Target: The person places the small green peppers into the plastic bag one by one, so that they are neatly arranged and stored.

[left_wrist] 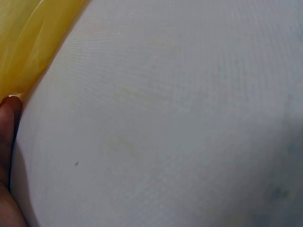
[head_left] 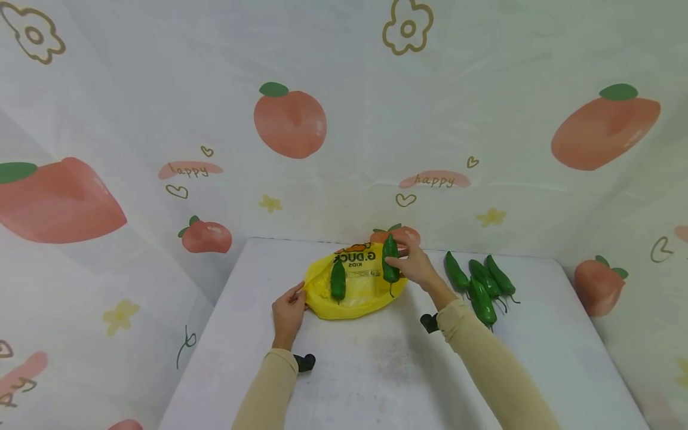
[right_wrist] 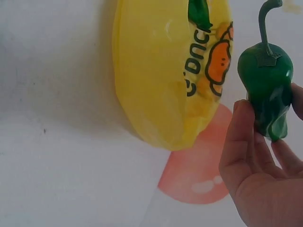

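A yellow plastic bag with mirrored "G. DUCK KIDS" lettering lies spread at the far side of the table, its mouth facing me. At its left edge my left hand pinches the plastic between thumb and fingers; only a bit of that hand shows in the left wrist view. One green chili pepper lies within the bag's mouth, left of the lettering. My right hand holds another green pepper over the bag's right side, stem toward me. Thumb and fingertips grip its sides.
Several more green peppers lie grouped on the white table to the right of my right hand. Behind the table hangs a white cloth printed with fruit, flowers and hearts. Dark wrist mounts stick out from both sleeves.
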A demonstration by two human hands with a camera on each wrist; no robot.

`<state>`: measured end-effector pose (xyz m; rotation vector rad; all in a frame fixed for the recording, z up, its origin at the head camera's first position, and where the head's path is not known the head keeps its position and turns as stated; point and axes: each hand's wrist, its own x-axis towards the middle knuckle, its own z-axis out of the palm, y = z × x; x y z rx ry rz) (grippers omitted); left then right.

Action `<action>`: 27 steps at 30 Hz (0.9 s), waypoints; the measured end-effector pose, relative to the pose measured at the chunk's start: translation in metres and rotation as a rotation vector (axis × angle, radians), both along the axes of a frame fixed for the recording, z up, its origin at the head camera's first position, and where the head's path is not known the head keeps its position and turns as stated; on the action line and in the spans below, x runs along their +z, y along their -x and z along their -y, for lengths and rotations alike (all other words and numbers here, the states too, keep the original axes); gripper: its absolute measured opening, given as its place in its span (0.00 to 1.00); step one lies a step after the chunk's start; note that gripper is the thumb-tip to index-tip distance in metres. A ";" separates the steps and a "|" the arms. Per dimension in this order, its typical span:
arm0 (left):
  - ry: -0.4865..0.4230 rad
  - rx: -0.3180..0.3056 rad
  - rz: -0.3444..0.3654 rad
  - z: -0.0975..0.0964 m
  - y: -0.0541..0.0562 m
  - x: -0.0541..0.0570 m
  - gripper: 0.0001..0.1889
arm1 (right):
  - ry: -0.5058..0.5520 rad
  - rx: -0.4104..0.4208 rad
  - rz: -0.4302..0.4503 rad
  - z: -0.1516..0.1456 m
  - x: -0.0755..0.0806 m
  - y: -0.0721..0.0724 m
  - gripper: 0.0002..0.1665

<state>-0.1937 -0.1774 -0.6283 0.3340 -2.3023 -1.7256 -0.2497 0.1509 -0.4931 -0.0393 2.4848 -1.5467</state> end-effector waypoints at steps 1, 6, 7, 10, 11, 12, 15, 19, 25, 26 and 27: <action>0.001 0.001 -0.001 0.000 0.000 -0.001 0.15 | 0.003 0.000 0.001 0.002 -0.001 0.000 0.39; 0.005 0.001 0.004 0.000 -0.001 0.001 0.15 | 0.010 0.002 0.036 0.012 -0.006 0.000 0.38; 0.002 0.002 0.005 0.000 -0.001 0.001 0.15 | 0.006 0.000 0.043 0.014 -0.007 0.000 0.38; -0.005 0.005 0.000 -0.001 0.000 0.001 0.15 | 0.013 0.007 0.051 0.019 -0.010 0.002 0.40; -0.004 0.004 -0.002 -0.001 0.001 0.000 0.15 | 0.014 0.006 0.051 0.021 -0.012 0.003 0.41; -0.004 0.003 -0.006 0.000 0.001 -0.002 0.15 | 0.012 0.005 0.052 0.023 -0.014 0.003 0.41; 0.002 0.000 -0.015 0.000 0.002 -0.004 0.15 | 0.016 -0.006 0.063 0.028 -0.018 0.004 0.42; 0.001 0.005 -0.022 0.001 0.001 -0.004 0.15 | 0.027 -0.018 0.082 0.036 -0.022 0.003 0.42; -0.002 0.001 -0.015 0.001 0.001 -0.003 0.15 | 0.039 -0.051 0.072 0.046 -0.025 0.004 0.41; -0.001 0.001 -0.014 0.001 0.001 -0.003 0.15 | 0.044 -0.052 0.070 0.047 -0.026 0.005 0.41; -0.001 0.003 -0.012 0.001 0.001 -0.003 0.15 | 0.050 -0.053 0.067 0.049 -0.027 0.005 0.41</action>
